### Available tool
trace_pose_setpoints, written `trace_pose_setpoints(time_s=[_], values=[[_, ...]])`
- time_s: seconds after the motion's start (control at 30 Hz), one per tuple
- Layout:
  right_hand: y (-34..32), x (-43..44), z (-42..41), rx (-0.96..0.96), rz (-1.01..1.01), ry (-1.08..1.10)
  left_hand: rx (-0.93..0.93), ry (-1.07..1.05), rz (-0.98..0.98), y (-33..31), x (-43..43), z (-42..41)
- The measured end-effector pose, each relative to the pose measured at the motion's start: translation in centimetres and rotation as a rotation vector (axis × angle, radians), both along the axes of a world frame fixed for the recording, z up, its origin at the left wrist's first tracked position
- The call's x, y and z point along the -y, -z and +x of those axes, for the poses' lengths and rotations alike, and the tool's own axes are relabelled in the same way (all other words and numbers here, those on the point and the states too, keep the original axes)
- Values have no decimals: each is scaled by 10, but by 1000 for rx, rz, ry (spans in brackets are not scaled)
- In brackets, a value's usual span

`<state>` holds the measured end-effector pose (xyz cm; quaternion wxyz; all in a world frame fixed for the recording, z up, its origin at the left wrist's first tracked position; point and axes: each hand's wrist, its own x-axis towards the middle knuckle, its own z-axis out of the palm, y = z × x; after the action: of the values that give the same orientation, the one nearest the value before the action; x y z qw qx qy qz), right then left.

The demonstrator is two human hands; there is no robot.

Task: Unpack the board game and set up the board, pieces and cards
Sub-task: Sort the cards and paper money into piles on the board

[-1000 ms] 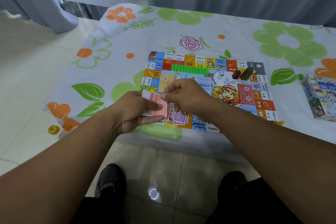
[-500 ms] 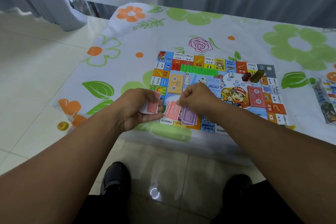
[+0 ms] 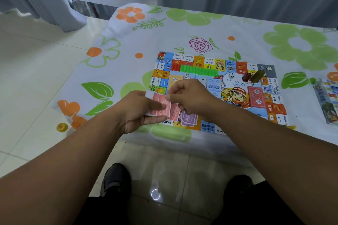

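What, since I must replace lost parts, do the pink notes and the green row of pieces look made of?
The pink notes in the left hand: thin printed paper, matt; they fan flat and overlap. The green row: probably moulded plastic, bright, ribbed, slightly glossy; too small to be sure.

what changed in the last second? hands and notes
The right hand went down to the red pile on the board, beside the purple notes, then came back up. It now pinches the top of the red stack that the left hand holds. Unchanged: the left hand's grip, the board, the green row and the box.
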<state>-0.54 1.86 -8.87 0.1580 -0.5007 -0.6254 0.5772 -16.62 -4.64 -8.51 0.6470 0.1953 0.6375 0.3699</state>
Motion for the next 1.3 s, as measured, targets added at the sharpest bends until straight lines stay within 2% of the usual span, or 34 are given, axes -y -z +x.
trace_pose_setpoints(time_s=[0.2, 0.63, 0.73, 0.9, 1.1, 1.3], values=[[4, -9, 8, 86, -29, 113, 3, -81, -30, 1, -3, -7], [18, -10, 10, 220, 42, 76, 22, -95, -45, -4, -2, -4], [15, -10, 10, 185, 90, 107, 28, -74, -28, -3, -2, -4], [2, -2, 1, 13, -18, 50, 4, -27, -13, 0, -2, -2], [1, -1, -2, 9, 8, 19, -2, 0, -9, -1, -1, -1], [3, -9, 9, 84, -37, 120, -11, -79, -34, -2, -3, -7]])
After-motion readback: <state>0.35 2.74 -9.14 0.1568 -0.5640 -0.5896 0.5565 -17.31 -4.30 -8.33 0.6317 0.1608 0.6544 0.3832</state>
